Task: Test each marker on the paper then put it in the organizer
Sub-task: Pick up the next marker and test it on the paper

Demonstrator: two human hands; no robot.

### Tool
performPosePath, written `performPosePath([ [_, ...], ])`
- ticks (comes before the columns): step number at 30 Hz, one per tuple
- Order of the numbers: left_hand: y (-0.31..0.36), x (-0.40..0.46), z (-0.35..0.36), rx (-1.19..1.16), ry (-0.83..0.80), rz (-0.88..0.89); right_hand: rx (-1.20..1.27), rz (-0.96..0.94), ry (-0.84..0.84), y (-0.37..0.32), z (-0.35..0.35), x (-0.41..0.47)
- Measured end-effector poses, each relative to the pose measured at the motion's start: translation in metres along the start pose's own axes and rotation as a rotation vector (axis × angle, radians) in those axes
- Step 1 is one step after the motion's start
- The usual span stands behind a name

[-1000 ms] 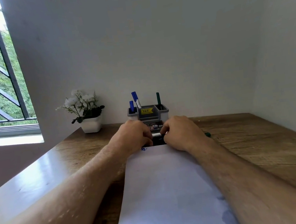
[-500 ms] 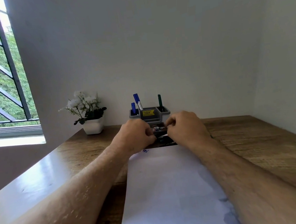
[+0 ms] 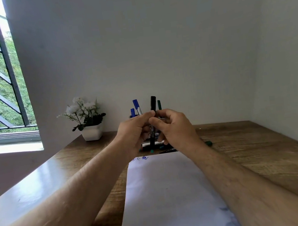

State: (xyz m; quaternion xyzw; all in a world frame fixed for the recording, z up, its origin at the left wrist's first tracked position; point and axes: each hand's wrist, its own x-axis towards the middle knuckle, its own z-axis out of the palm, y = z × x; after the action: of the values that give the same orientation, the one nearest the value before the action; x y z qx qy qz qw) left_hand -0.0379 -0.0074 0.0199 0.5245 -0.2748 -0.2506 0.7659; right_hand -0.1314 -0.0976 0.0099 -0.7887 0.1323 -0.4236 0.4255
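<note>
**Black marker held upright in both hands**

Above the far end of the paper [image 3: 163, 190], the left hand [image 3: 134, 131] and the right hand [image 3: 173, 126] meet, both pinching a black marker [image 3: 153, 112] that stands nearly upright between them, its top rising above the fingertips. Behind the hands the organizer is mostly hidden; two blue markers [image 3: 136, 106] and a green marker [image 3: 159, 104] stick up from it. Below the hands, more markers [image 3: 152, 144] lie on the wooden desk [image 3: 249, 150]. Left of the left hand stands a potted white flower [image 3: 87, 119].
</note>
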Motion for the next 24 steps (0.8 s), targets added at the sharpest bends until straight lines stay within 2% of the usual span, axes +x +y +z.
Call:
performPosePath([
  [3, -0.003, 0.001, -0.002, -0.017, -0.062, -0.012, -0.002, -0.013, 0.020, 0.001, -0.001, -0.001],
  [7, -0.003, 0.005, -0.006, -0.007, 0.038, 0.069, 0.038, 0.054, 0.022, -0.001, -0.002, -0.002],
  [12, 0.000, 0.010, -0.013, -0.067, 0.039, 0.144, -0.352, -0.104, -0.028, 0.003, -0.006, -0.006],
  [18, -0.003, 0.008, -0.016, -0.092, -0.015, 0.116, -0.526, -0.160, 0.028, 0.003, -0.011, -0.005],
  [24, -0.001, 0.008, -0.012, -0.140, -0.023, 0.174, -0.569, -0.194, 0.099, -0.009, -0.013, -0.006],
])
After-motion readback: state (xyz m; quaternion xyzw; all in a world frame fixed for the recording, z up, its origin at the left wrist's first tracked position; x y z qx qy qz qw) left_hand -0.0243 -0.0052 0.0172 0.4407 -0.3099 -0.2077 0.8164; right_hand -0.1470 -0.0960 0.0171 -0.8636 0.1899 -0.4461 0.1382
